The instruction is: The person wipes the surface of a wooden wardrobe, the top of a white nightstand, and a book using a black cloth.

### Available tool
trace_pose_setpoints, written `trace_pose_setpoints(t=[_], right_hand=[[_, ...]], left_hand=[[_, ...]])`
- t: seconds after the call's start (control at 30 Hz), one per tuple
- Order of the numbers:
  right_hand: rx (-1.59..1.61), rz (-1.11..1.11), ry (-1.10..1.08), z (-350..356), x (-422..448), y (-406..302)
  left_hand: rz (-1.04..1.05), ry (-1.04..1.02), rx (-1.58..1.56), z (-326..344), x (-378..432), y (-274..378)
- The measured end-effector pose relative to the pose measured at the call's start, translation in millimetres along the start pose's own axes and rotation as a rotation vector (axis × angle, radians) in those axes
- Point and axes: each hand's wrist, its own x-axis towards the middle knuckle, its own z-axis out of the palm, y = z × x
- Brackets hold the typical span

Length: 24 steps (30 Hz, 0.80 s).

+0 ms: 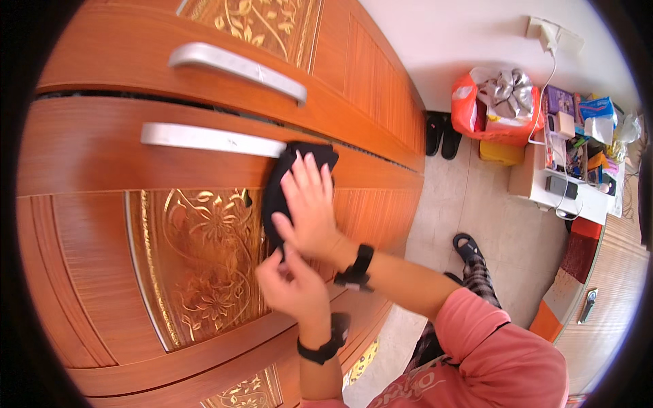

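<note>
A folded black cloth [275,194] lies against the reddish-brown wooden wardrobe door [229,173], touching the end of its white handle [209,138]. My right hand [308,206] is spread flat over the cloth and presses it to the door, back of the hand towards me. Just below it, my left hand [296,285] pinches the cloth's lower edge between thumb and fingers. Both wrists wear black straps. Beside the hands is a carved, gilded floral panel [209,265]. The cloth's underside is hidden.
A second door with a silver handle [240,69] adjoins across a dark gap. A red bag [464,112], black slippers [441,135] and a yellow box [502,153] stand by the wall. Clutter fills a white table [576,196], with a charging cable hanging from a socket [553,38].
</note>
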Motion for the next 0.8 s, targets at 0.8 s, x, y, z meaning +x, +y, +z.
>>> trace_pose_setpoints(t=[0.8], right_hand=[[0.111, -0.106, -0.084, 43, -172, -103]], left_hand=[[-0.039, 0.051, 0.077, -133, -124, -108]])
